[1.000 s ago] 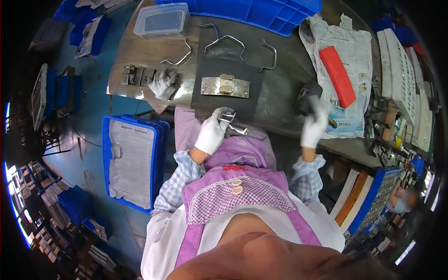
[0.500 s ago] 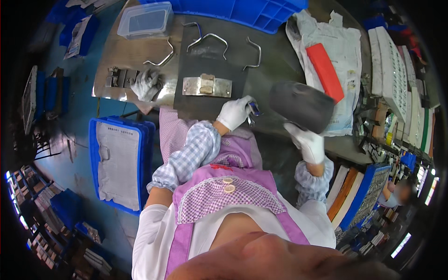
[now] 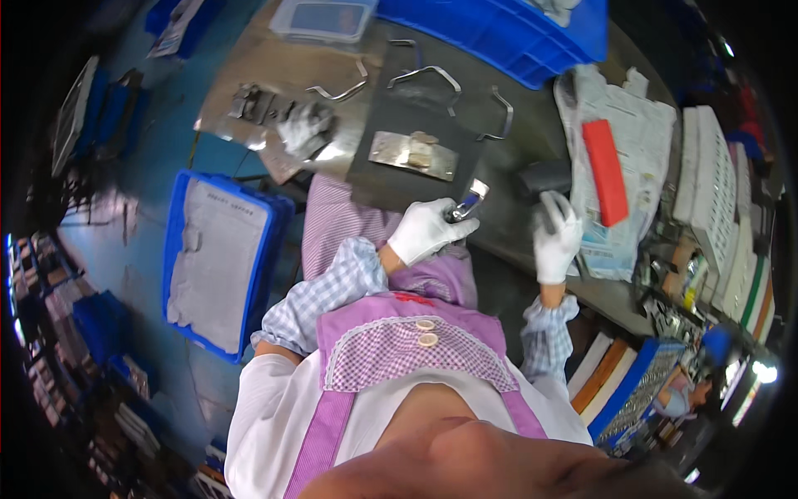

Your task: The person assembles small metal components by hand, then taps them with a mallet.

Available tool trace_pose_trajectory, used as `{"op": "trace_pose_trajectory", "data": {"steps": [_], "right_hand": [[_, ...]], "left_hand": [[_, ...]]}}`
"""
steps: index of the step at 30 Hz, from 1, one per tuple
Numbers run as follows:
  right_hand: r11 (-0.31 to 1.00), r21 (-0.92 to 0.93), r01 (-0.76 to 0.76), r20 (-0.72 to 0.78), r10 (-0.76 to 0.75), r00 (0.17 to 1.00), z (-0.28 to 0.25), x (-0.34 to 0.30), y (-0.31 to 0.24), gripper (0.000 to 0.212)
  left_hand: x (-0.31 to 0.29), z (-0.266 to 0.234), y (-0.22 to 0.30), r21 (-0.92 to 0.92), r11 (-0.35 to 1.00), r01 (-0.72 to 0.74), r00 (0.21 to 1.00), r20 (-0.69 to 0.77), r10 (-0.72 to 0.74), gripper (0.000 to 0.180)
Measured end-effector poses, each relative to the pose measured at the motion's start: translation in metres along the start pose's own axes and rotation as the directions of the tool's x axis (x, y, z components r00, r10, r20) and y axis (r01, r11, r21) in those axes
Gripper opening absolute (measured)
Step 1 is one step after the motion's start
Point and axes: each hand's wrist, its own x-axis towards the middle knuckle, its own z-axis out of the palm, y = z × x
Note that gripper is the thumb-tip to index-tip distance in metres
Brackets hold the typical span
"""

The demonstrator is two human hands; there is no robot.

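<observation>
My left hand, in a white glove, is closed on a small shiny metal part with a blue section, which sticks out past the fingertips. To the right, my white-gloved right hand has its fingers apart, slightly blurred, beside a black mallet that lies on the bench. Ahead of my left hand, a flat metal plate with a raised middle block rests on a dark mat. Beyond it lie several bent metal rods.
A red block sits on a white plastic sack at right. Along the back stand a blue crate and a clear plastic box. A grey glove lies beside dark metal clamps. Low left is a blue bin.
The black mallet has come down from my raised right hand onto the bench, and that hand's fingers have opened. My left hand has turned the metal part upward. The whole view has shifted.
</observation>
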Motion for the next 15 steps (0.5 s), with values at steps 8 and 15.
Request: {"op": "trace_pose_trajectory", "data": {"steps": [8,15], "right_hand": [[0.748,0.627,-0.218,0.149,0.16,0.976,0.071,0.033,-0.134,0.028],[0.786,0.555,-0.271,0.25,0.153,0.956,0.104,0.057,-0.121,0.032]], "left_hand": [[-0.026,-0.044,-0.028,-0.813,0.521,-0.259,0.945,-0.325,-0.036,0.045],[0.024,-0.092,-0.055,0.705,0.677,-0.209,0.558,-0.483,0.675,0.051]]}}
